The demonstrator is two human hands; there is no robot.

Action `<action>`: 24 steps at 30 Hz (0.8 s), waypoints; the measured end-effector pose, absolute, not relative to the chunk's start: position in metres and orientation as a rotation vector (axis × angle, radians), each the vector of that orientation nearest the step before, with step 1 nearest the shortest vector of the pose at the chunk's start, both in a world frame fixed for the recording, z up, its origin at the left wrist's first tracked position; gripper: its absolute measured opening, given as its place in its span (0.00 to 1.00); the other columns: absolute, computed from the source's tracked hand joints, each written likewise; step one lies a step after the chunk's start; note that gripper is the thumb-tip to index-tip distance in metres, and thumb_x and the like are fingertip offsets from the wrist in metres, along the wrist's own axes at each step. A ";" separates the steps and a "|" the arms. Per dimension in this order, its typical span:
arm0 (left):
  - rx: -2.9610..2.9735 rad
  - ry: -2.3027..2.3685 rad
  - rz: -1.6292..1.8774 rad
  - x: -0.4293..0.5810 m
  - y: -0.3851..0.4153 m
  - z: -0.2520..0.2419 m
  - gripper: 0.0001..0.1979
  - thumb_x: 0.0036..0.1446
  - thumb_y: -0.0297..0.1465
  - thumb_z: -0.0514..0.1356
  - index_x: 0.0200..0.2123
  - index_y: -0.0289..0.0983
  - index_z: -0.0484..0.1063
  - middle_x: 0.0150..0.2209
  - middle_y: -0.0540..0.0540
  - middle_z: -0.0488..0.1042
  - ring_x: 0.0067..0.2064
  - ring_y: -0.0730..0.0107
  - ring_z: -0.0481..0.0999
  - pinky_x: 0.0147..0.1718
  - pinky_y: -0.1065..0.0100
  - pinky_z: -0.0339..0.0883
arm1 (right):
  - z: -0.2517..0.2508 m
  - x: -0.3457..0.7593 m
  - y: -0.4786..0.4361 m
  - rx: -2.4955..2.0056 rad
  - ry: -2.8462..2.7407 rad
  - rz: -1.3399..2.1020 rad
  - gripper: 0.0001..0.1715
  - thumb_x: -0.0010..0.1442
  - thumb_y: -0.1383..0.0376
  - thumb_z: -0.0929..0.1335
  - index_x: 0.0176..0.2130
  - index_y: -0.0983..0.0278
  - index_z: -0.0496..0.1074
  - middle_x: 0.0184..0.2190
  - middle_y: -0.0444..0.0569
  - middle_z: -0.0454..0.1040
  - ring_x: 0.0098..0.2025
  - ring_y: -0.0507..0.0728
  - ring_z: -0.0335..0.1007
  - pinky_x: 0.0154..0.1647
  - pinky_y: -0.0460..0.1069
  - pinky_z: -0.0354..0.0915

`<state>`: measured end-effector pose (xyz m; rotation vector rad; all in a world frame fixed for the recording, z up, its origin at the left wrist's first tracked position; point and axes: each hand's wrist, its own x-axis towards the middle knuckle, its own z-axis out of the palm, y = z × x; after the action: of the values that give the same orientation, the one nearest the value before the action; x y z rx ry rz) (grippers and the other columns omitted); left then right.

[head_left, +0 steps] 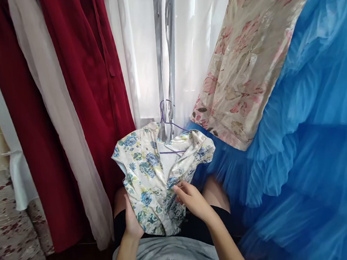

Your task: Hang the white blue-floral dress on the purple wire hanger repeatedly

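A short-sleeved floral blouse (145, 169), cream with blue roses and green leaves, hangs in front of my lap on a thin purple hanger (177, 124). Its neckline is open in a V, and the hanger's lower bar shows inside. My left hand (133, 220) holds the blouse by its lower left side, with the fingers hidden behind the cloth. At the front overlap, below the V, my right hand (191, 199) has thumb and fingers pinched together on the fabric.
Dark red garments (86, 73) and a pale sheer cloth (57, 107) hang at the left. A metal stand (159, 46) rises before the white curtain (195, 35). To the right hang a pink-flowered garment (242, 79) and a ruffled blue tulle dress (324, 153).
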<state>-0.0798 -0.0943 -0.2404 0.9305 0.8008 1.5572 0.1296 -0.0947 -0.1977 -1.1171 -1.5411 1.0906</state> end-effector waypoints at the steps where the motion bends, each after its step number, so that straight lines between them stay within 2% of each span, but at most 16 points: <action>1: 0.872 0.787 1.549 -0.081 -0.095 -0.243 0.40 0.53 0.67 0.51 0.59 0.49 0.73 0.58 0.44 0.76 0.64 0.47 0.69 0.60 0.48 0.68 | -0.200 0.120 -0.087 -1.136 -1.570 1.060 0.22 0.66 0.47 0.65 0.32 0.62 0.68 0.22 0.45 0.74 0.25 0.55 0.68 0.27 0.48 0.60; 2: 0.834 0.786 1.522 -0.082 -0.096 -0.244 0.41 0.49 0.66 0.57 0.59 0.48 0.74 0.56 0.44 0.78 0.64 0.45 0.69 0.60 0.48 0.68 | -0.203 0.111 -0.081 -1.145 -1.581 1.031 0.23 0.66 0.47 0.65 0.30 0.61 0.66 0.21 0.45 0.73 0.24 0.55 0.67 0.28 0.48 0.60; 4: 0.839 0.825 1.434 -0.078 -0.100 -0.245 0.40 0.45 0.56 0.69 0.59 0.45 0.74 0.54 0.43 0.79 0.62 0.45 0.72 0.61 0.49 0.68 | -0.207 0.099 -0.075 -1.147 -1.553 0.947 0.24 0.67 0.49 0.64 0.27 0.60 0.62 0.19 0.44 0.70 0.23 0.54 0.66 0.28 0.48 0.59; 6: 0.882 0.852 1.365 -0.069 -0.103 -0.244 0.36 0.44 0.45 0.74 0.58 0.42 0.75 0.55 0.42 0.78 0.62 0.49 0.73 0.62 0.52 0.66 | -0.209 0.099 -0.077 -1.138 -1.498 0.867 0.24 0.67 0.50 0.64 0.25 0.60 0.61 0.18 0.42 0.68 0.22 0.54 0.64 0.27 0.48 0.58; 10: 0.910 0.881 1.404 -0.050 -0.098 -0.256 0.29 0.48 0.41 0.73 0.53 0.37 0.77 0.57 0.40 0.77 0.63 0.50 0.72 0.63 0.54 0.64 | -0.209 0.129 -0.088 -1.144 -1.436 0.853 0.24 0.63 0.52 0.67 0.21 0.62 0.66 0.17 0.43 0.67 0.22 0.54 0.61 0.27 0.48 0.55; 14: 1.017 1.060 1.486 -0.052 -0.080 -0.283 0.24 0.52 0.44 0.69 0.45 0.32 0.77 0.48 0.37 0.81 0.56 0.44 0.76 0.57 0.52 0.69 | -0.201 0.162 -0.098 -1.161 -1.325 0.923 0.22 0.58 0.53 0.70 0.20 0.64 0.72 0.15 0.43 0.65 0.21 0.53 0.58 0.25 0.48 0.52; 16: 1.117 1.191 1.631 -0.057 -0.078 -0.289 0.21 0.56 0.42 0.64 0.47 0.34 0.75 0.50 0.36 0.79 0.57 0.45 0.75 0.57 0.51 0.68 | -0.197 0.168 -0.102 -1.120 -1.224 0.950 0.20 0.56 0.54 0.70 0.20 0.64 0.73 0.15 0.43 0.64 0.20 0.52 0.56 0.24 0.48 0.51; 18: 1.213 1.368 1.871 -0.058 -0.082 -0.283 0.20 0.59 0.39 0.61 0.53 0.38 0.71 0.57 0.38 0.73 0.61 0.48 0.71 0.61 0.51 0.64 | -0.196 0.168 -0.105 -1.095 -1.158 0.978 0.19 0.54 0.54 0.70 0.21 0.64 0.74 0.15 0.44 0.66 0.20 0.52 0.56 0.23 0.47 0.50; 20: 1.399 1.454 2.000 -0.050 -0.090 -0.269 0.19 0.60 0.36 0.60 0.55 0.44 0.67 0.59 0.40 0.69 0.62 0.51 0.69 0.62 0.52 0.62 | -0.195 0.162 -0.108 -1.093 -1.160 1.043 0.18 0.53 0.54 0.70 0.22 0.65 0.75 0.16 0.47 0.70 0.19 0.51 0.56 0.22 0.47 0.49; 22: 1.687 1.334 1.868 -0.033 -0.098 -0.255 0.19 0.60 0.32 0.60 0.54 0.47 0.66 0.56 0.42 0.71 0.59 0.53 0.71 0.60 0.54 0.64 | -0.196 0.152 -0.111 -1.074 -1.207 1.143 0.17 0.52 0.55 0.69 0.22 0.65 0.75 0.16 0.48 0.72 0.18 0.51 0.56 0.20 0.47 0.48; 24: 1.852 1.131 1.618 -0.013 -0.102 -0.246 0.20 0.56 0.27 0.60 0.52 0.45 0.66 0.48 0.44 0.75 0.51 0.57 0.76 0.52 0.59 0.70 | -0.198 0.142 -0.113 -1.035 -1.257 1.237 0.16 0.53 0.56 0.68 0.24 0.65 0.76 0.16 0.48 0.73 0.16 0.50 0.56 0.19 0.46 0.47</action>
<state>-0.0126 -0.1018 -0.2457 1.8525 1.1308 1.6184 0.1417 -0.1132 -0.1978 -1.0351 -1.2573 1.2372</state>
